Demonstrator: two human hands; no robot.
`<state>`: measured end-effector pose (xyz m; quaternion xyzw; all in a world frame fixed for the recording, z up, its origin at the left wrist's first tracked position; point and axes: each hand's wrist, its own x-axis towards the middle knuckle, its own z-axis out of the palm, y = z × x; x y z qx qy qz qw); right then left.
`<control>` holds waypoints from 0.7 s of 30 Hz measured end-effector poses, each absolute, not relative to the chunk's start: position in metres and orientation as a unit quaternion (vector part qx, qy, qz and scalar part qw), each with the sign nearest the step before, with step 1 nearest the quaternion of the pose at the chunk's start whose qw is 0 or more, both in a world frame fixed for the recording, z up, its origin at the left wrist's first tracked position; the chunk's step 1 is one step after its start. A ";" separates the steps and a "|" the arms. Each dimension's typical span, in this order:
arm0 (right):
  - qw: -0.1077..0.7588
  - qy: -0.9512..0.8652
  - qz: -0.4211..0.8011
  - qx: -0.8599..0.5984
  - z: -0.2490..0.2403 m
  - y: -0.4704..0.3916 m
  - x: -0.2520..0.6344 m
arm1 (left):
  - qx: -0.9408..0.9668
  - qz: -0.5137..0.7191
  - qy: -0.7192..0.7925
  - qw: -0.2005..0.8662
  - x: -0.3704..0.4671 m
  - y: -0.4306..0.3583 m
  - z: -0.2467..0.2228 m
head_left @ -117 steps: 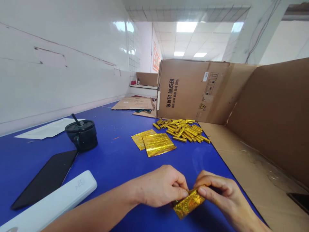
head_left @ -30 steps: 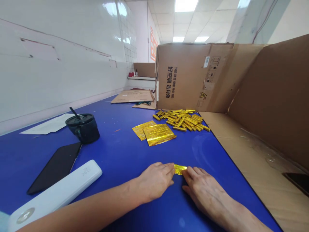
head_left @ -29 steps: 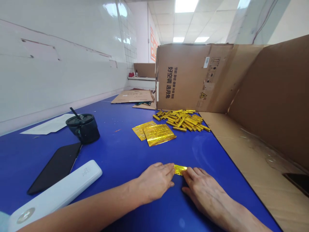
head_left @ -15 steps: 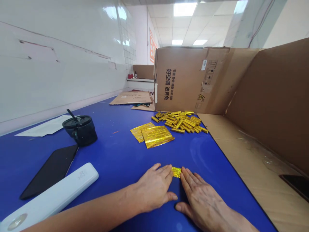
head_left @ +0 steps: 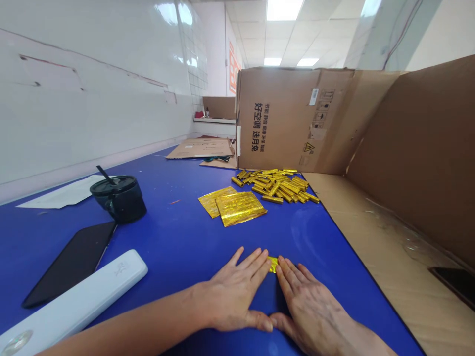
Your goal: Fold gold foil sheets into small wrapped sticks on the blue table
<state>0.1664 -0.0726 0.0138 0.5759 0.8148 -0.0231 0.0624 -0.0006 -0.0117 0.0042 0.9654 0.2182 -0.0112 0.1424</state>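
Note:
A small piece of shiny gold foil paper [head_left: 273, 264] lies on the blue tabletop, partly hidden under my fingers. My left hand [head_left: 237, 289] rests flat over its left end, fingers spread. Over the right end lies my right hand [head_left: 308, 299], palm down with fingers stretched out. The two thumbs touch below the foil. Beyond my hands, two flat gold foil sheets [head_left: 243, 208] overlap. Farther back is a heap of narrow gold rolls [head_left: 284, 188].
On the left are a dark lidded mug [head_left: 124, 200], a black phone-like slab [head_left: 72, 262] and a long white device [head_left: 81, 299]. Paper [head_left: 63, 193] lies behind the mug. Large cardboard panels [head_left: 282, 118] wall off the back and right; flat cardboard [head_left: 200, 148] lies at the far end.
My left hand has spread its fingers wider and shifted slightly right over the foil, covering more of it. Its thumb now meets the right thumb. The right hand has hardly moved.

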 end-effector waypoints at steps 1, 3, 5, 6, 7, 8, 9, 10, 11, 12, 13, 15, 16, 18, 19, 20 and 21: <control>0.066 0.814 -0.029 0.576 0.014 -0.073 0.166 | 0.964 -0.016 0.226 0.138 -0.004 -0.011 0.005; 0.069 0.814 -0.038 0.575 0.015 -0.073 0.167 | 0.963 -0.025 0.238 0.126 -0.009 -0.011 0.005; 0.064 0.815 -0.046 0.574 0.017 -0.073 0.170 | 0.962 -0.030 0.245 0.114 -0.010 -0.012 0.005; 0.059 0.817 -0.051 0.571 0.018 -0.072 0.173 | 0.962 -0.028 0.250 0.107 -0.010 -0.013 0.005; 0.054 0.820 -0.056 0.567 0.020 -0.071 0.176 | 0.962 -0.024 0.253 0.102 -0.010 -0.014 0.005; 0.048 0.824 -0.060 0.562 0.021 -0.069 0.181 | 0.962 -0.019 0.255 0.096 -0.009 -0.016 0.005; 0.040 0.828 -0.064 0.555 0.022 -0.067 0.185 | 0.963 -0.014 0.255 0.090 -0.009 -0.019 0.006; 0.030 0.831 -0.066 0.551 0.022 -0.065 0.190 | 0.964 -0.008 0.253 0.083 -0.008 -0.022 0.006; 0.018 0.834 -0.067 0.547 0.022 -0.062 0.195 | 0.965 -0.005 0.249 0.077 -0.008 -0.025 0.007; 0.007 0.837 -0.069 0.543 0.021 -0.060 0.199 | 0.967 -0.004 0.245 0.072 -0.007 -0.029 0.008; -0.002 0.839 -0.069 0.540 0.019 -0.057 0.203 | 0.968 -0.005 0.242 0.069 -0.007 -0.032 0.010; -0.012 0.843 -0.067 0.534 0.016 -0.053 0.209 | 0.969 -0.008 0.237 0.068 -0.007 -0.038 0.012; -0.014 0.844 -0.064 0.533 0.014 -0.051 0.210 | 0.969 -0.008 0.235 0.071 -0.007 -0.039 0.012; -0.014 0.844 -0.056 0.534 0.011 -0.049 0.211 | 0.970 -0.002 0.228 0.082 -0.008 -0.041 0.012; -0.014 0.843 -0.051 0.535 0.010 -0.048 0.211 | 0.970 0.001 0.226 0.090 -0.008 -0.040 0.011; -0.015 0.842 -0.047 0.538 0.010 -0.048 0.210 | 0.969 0.003 0.225 0.098 -0.008 -0.040 0.011; -0.019 0.841 -0.044 0.539 0.010 -0.049 0.208 | 0.969 0.002 0.225 0.105 -0.009 -0.039 0.010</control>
